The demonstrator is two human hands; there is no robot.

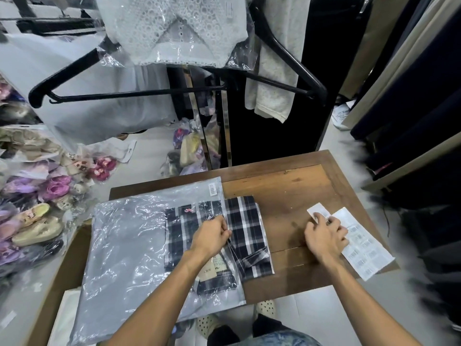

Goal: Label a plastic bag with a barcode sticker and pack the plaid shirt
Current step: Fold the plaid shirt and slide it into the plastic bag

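Note:
A dark plaid shirt, folded, lies on the wooden table, its left half inside a clear plastic bag. The bag spreads over the table's left side and carries a small barcode sticker at its far right corner. My left hand pinches the bag's open edge over the shirt. My right hand rests on a white sheet of barcode stickers at the table's right edge and holds a small white slip between its fingers.
Black hangers and a bagged white lace garment hang just beyond the table. Bagged slippers are piled on the floor at left. Dark hanging clothes fill the right side. A cardboard box stands below the table's left edge.

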